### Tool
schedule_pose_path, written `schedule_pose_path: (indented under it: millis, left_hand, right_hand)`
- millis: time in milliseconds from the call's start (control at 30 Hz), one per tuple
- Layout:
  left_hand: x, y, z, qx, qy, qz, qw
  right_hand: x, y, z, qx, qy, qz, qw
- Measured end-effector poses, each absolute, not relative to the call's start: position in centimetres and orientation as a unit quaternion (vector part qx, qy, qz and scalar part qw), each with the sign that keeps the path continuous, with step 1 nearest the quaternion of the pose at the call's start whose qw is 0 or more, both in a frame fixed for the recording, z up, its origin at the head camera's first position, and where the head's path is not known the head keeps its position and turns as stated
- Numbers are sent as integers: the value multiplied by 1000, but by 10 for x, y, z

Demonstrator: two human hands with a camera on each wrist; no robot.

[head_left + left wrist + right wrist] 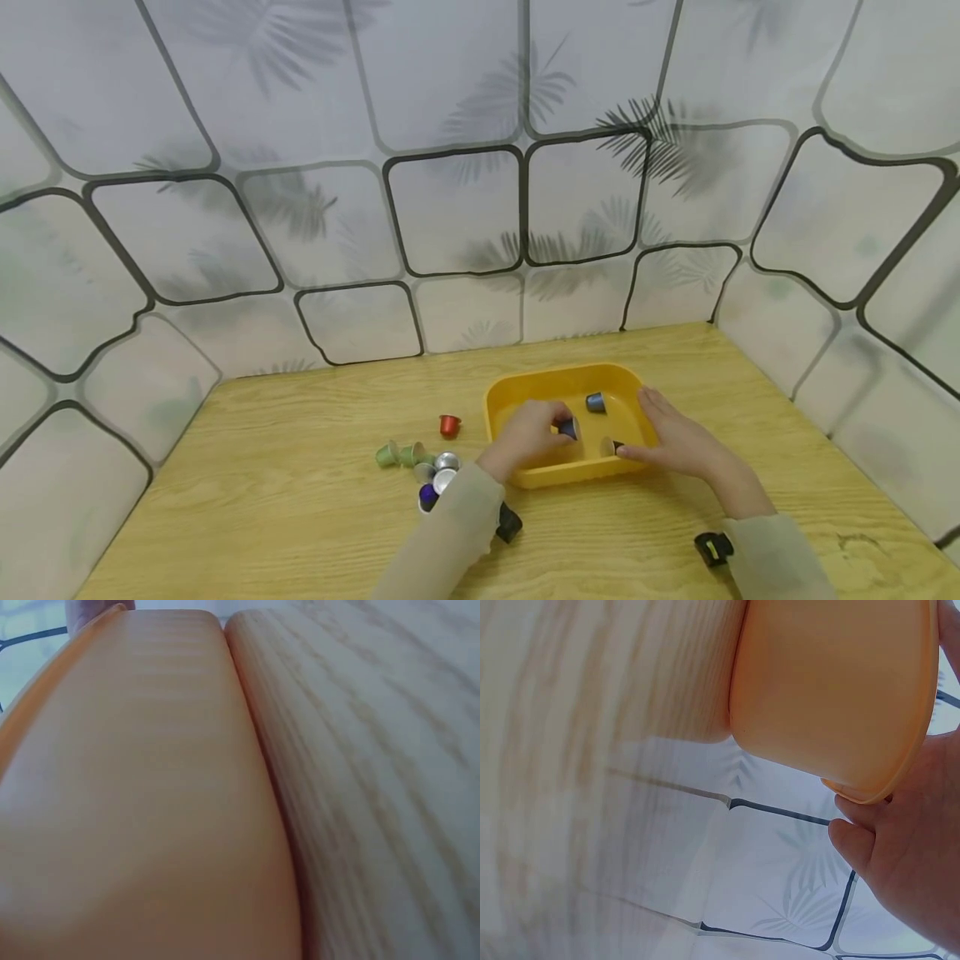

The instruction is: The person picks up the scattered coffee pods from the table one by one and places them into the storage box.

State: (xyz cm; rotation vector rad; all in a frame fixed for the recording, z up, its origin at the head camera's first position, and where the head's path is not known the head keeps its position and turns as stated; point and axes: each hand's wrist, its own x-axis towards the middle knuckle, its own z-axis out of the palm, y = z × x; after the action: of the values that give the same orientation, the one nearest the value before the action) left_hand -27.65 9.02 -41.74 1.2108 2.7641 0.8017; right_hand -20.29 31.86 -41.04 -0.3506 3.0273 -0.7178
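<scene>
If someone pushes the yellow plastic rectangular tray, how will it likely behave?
The yellow tray would probably slide rather than tip, since it is wide and low. Its walls stand evenly, so it seems fairly stiff. The loose blue cup-shaped capsule inside may roll, being round-sided.

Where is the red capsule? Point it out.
In the head view, the red capsule sits on the table left of the yellow tray, beyond a silver capsule.

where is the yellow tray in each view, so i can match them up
Head: yellow tray right of centre, in the lower half.
Left wrist: yellow tray, looking orange, fills the left side.
Right wrist: yellow tray at upper right.
Shared landmark: wood-grained tabletop.
</scene>
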Motion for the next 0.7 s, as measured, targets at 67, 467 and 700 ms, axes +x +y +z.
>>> schedule_pose_path:
  millis: [67, 467, 700]
  left_hand:
    - [-277, 91, -419, 392, 887, 246, 9]
    - [-277, 92, -421, 406, 894, 190, 27]
    - [-277, 92, -421, 424, 887, 175, 51]
  right_hand:
    - [-203, 319, -410, -112, 967, -230, 7]
    - [-204, 318, -409, -117, 967, -225, 6]
    - [-203, 318, -409, -116, 967, -228, 10]
